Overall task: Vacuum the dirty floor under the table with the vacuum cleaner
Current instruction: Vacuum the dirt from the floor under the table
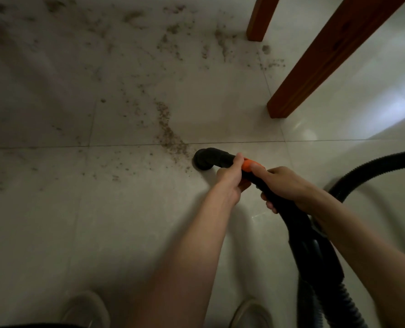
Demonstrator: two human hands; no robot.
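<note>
A person is pressing the black nozzle [203, 159] of a vacuum wand [222, 159] to the tiled floor [125, 221], its mouth sitting at the near end of a trail of brown dirt [168, 131] running away toward the far side. The left hand [229, 178] is gripping the wand just behind the nozzle, fingers curled round it beside an orange collar [250, 165]; the right hand [284, 185] is wrapping the thicker black handle [298, 223] nearer the body, with the ribbed hose [372, 164] looping off to the right. Two reddish wooden table legs [315, 67] are standing on the far right, close to the scattered crumbs. The hose looks liable to catch on the nearer leg as the wand is pushing forward, and a fast stroke could be scattering loose grains rather than lifting them. Pale glossy tiles are lying dim under the table, brighter at the right; much dirt is covering the far floor, and two light shoes [85, 308] are showing at the near edge.
</note>
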